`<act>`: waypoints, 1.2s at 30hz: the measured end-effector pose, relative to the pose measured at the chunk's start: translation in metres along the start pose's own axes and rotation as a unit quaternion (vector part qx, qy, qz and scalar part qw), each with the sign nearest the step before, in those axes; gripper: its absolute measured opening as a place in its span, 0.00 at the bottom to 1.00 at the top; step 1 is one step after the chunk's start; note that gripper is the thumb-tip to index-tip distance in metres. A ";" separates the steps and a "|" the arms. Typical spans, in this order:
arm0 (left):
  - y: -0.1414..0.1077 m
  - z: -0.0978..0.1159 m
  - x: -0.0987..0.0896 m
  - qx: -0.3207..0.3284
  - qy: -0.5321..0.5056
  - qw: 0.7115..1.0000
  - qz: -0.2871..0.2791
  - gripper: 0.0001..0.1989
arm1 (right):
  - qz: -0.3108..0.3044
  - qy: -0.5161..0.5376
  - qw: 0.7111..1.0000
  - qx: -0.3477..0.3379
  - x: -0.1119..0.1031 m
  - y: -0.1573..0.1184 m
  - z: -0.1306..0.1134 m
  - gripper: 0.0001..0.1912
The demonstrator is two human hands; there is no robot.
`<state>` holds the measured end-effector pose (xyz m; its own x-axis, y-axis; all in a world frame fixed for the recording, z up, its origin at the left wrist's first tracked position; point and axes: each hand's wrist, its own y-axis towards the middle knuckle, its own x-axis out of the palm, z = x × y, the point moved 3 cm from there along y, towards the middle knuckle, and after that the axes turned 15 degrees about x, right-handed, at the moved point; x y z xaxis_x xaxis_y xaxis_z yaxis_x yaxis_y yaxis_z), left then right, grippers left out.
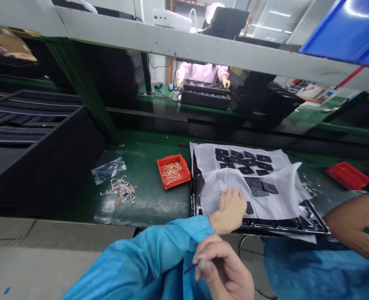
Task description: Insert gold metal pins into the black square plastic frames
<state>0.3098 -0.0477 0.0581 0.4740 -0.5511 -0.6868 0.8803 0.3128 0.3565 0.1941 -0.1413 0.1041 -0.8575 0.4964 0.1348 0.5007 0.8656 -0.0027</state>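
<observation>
My left hand [230, 210] reaches onto the white film sheet [215, 187] in the black tray [194, 200]. Its fingers lie loosely on the film, beside a small black flat piece [249, 207]; their undersides are hidden. Below it, close to my body, my right hand [223, 266] is closed in a pinch on a thin dark piece [189, 269], whose kind I cannot make out. Several black flat pieces [259, 187] rest on the film ahead of my left hand, and more lie in a group [245, 160] farther back.
Left of the tray stand a red bin [173, 181] of small pale parts, a loose heap of metal parts [123, 189] and a clear plastic bag [109, 171]. A large black box [47, 162] fills the left. A co-worker's arm [353, 221] and another red bin [348, 175] are at right.
</observation>
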 end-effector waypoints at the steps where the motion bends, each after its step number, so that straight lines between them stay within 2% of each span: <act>1: 0.002 0.001 0.004 -0.008 -0.008 1.000 0.005 0.09 | 0.021 -0.007 1.000 0.000 -0.010 -0.002 0.000 0.07; 2: 0.001 0.000 0.003 -0.011 -0.019 1.000 0.013 0.07 | 0.041 -0.018 0.999 -0.009 -0.021 -0.002 -0.002 0.06; 4: -0.009 -0.008 -0.012 -0.011 -0.053 0.998 0.036 0.05 | 0.118 -0.048 0.991 -0.045 -0.046 -0.002 -0.010 0.05; 6: -0.025 -0.018 -0.038 -0.022 -0.091 0.993 0.069 0.02 | 0.225 -0.090 0.968 -0.059 -0.070 0.003 -0.019 0.06; 8: -0.049 -0.026 -0.069 -0.058 -0.109 0.985 0.121 0.04 | 0.287 -0.148 0.946 -0.021 -0.083 0.017 -0.022 0.09; 9: -0.063 -0.028 -0.084 -0.081 -0.122 0.976 0.161 0.07 | 0.281 -0.176 0.944 0.004 -0.083 0.027 -0.020 0.11; 12: -0.104 -0.025 -0.118 -0.132 -0.216 0.930 0.265 0.09 | 0.155 -0.196 0.967 0.039 -0.065 0.061 -0.009 0.13; 14: -0.126 -0.021 -0.129 -0.156 -0.282 0.898 0.298 0.11 | 0.077 -0.155 0.984 0.051 -0.048 0.079 0.001 0.12; 17: -0.148 -0.020 -0.140 -0.206 -0.289 0.877 0.324 0.14 | 0.011 -0.109 0.992 0.069 -0.026 0.095 0.012 0.10; 21: -0.162 -0.025 -0.148 -0.245 -0.269 0.879 0.309 0.11 | -0.031 -0.133 0.986 0.093 -0.009 0.103 0.016 0.12; 25: -0.166 -0.026 -0.156 -0.225 -0.261 0.892 0.292 0.08 | -0.044 -0.164 0.980 0.101 0.002 0.104 0.012 0.14; 30: -0.167 -0.024 -0.163 -0.209 -0.254 0.901 0.283 0.07 | -0.044 -0.129 0.986 0.100 0.011 0.099 0.005 0.11; 36: -0.168 -0.019 -0.168 -0.204 -0.262 0.904 0.267 0.08 | -0.072 -0.098 0.985 0.126 0.016 0.096 0.005 0.11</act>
<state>0.0816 0.0068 0.1016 0.8677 -0.4944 -0.0519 0.4934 0.8438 0.2112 0.2282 -0.0500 0.1010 -0.9363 0.3487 -0.0419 0.3480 0.9047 -0.2459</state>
